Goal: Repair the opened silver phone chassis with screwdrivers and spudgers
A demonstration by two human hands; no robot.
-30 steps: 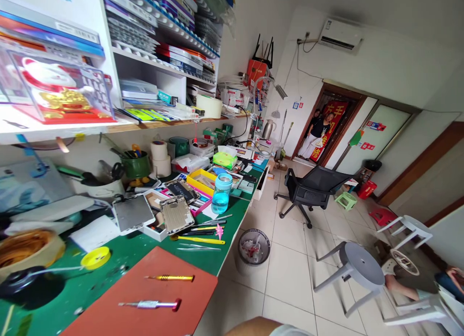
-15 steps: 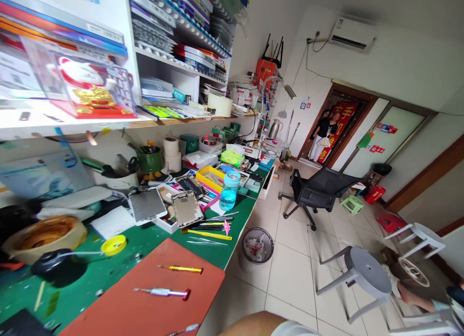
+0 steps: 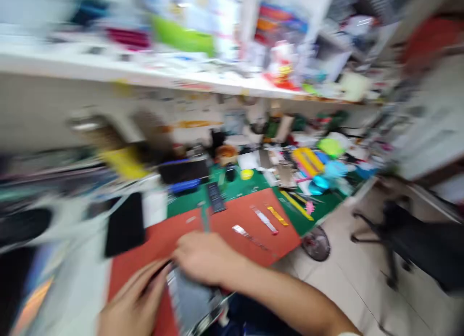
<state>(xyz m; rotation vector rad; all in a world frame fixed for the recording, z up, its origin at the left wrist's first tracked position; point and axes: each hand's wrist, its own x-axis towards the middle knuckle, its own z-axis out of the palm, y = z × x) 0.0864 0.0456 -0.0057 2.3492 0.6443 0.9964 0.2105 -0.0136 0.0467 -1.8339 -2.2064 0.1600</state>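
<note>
The whole view is motion-blurred. At the bottom my left hand [image 3: 134, 297] and my right hand [image 3: 203, 256] are both on a flat grey panel with a metal edge [image 3: 192, 297], probably a device part. My left fingers curl around its side, and a thin dark item may lie between them. My right hand lies across its upper edge. The panel's lower end is hidden by the bottom of the frame. Just past my hands lies an orange-red work mat [image 3: 250, 234] with two screwdrivers [image 3: 264, 220] on it.
A green bench mat [image 3: 235, 188] extends behind the orange-red mat, crowded with tools, boxes and a blue bottle [image 3: 326, 179]. A black slab [image 3: 125, 225] lies left of my hands. A white shelf [image 3: 145, 72] runs above. A wastebasket [image 3: 316, 243] and black chair [image 3: 409, 244] stand on the tiled floor.
The view has swung down and tilted sharply, and the scene is blurred. Both my hands have come into view holding the grey panel, where earlier only a forearm showed at the bottom edge.
</note>
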